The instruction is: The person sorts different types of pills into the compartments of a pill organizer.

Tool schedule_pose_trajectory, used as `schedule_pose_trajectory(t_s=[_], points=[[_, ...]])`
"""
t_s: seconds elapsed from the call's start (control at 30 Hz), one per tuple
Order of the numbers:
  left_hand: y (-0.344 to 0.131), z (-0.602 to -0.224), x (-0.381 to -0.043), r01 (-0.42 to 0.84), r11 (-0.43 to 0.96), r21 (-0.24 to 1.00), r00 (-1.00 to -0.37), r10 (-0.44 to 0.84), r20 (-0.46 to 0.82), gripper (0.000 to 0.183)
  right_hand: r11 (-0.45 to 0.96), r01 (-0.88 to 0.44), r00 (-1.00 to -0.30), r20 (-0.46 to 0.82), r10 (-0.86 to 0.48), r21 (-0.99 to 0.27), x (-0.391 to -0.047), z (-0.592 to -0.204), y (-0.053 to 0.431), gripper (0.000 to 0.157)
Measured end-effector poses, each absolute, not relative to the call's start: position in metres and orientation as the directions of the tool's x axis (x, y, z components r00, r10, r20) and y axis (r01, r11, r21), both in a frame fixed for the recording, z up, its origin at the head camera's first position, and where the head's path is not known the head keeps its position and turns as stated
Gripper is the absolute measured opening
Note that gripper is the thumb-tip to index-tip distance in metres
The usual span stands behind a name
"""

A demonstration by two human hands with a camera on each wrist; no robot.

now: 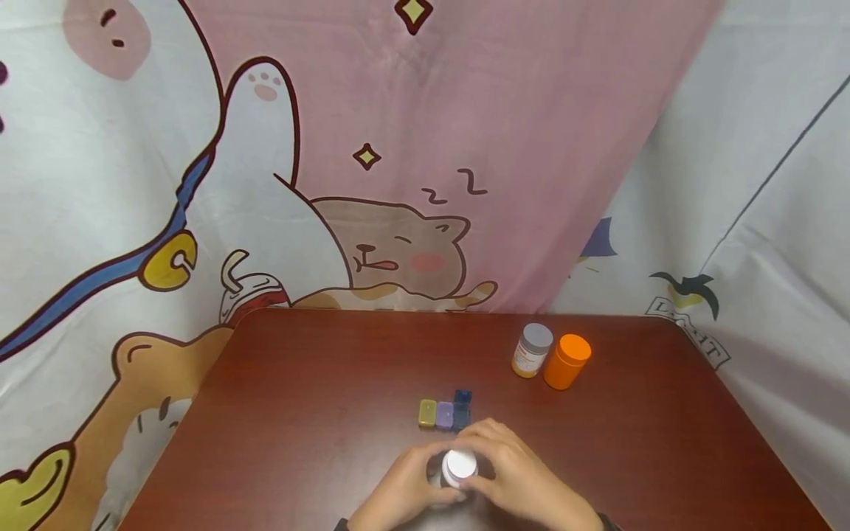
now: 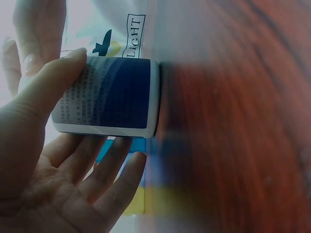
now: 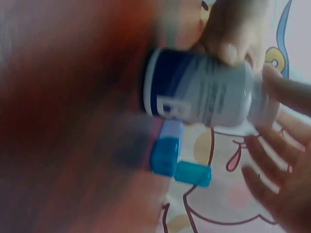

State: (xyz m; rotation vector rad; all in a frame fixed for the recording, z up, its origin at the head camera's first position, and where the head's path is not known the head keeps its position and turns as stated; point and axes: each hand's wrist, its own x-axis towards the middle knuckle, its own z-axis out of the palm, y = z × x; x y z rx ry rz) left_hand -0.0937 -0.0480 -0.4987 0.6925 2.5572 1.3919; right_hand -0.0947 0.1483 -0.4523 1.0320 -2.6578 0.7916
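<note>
Both hands are around a small white pill bottle (image 1: 460, 467) with a blue-and-white label, upright near the front of the table. My left hand (image 1: 412, 479) grips its body between thumb and fingers, as the label side (image 2: 104, 94) in the left wrist view shows. At the top, my right hand (image 1: 514, 472) holds the white cap (image 3: 265, 104) with its thumb and fingers. Just beyond the hands lies a small pill organizer (image 1: 444, 414) with yellow, purple and blue compartments. The blue compartment's lid (image 1: 462, 397) stands raised.
Farther back to the right stand a grey-capped bottle (image 1: 532, 350) and, close beside it, an orange bottle (image 1: 567, 361). The dark reddish-brown table (image 1: 319, 398) ends at a cartoon-printed cloth (image 1: 531, 147) hanging behind.
</note>
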Motion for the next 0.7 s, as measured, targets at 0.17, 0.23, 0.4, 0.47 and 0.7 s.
schedule_pose_trajectory(t_s=[0.17, 0.23, 0.4, 0.47, 0.7], points=[[-0.047, -0.500, -0.094, 0.332, 0.477, 0.814, -0.884, 0.458, 0.093, 0.060, 0.490, -0.755, -0.645, 0.359, -0.674, -0.436, -0.103, -0.450, 0.157, 0.043], [-0.047, -0.500, -0.094, 0.337, 0.478, 0.811, -0.882, 0.461, 0.096, 0.061, 0.468, -0.760, -0.635, 0.360, -0.684, -0.452, -0.104, -0.450, 0.158, 0.044], [-0.048, -0.499, -0.094, 0.346, 0.473, 0.810, -0.879, 0.465, 0.104, 0.062, 0.463, -0.731, -0.658, 0.337, -0.673, -0.502, -0.101, -0.451, 0.159, 0.045], [-0.047, -0.499, -0.094, 0.350, 0.477, 0.807, -0.880, 0.461, 0.109, 0.063, 0.467, -0.708, -0.679, 0.331, -0.655, -0.529, -0.099, -0.451, 0.160, 0.048], [-0.047, -0.500, -0.094, 0.362, 0.491, 0.793, -0.882, 0.456, 0.120, 0.061, 0.488, -0.652, -0.736, 0.328, -0.592, -0.581, -0.093, -0.449, 0.168, 0.055]])
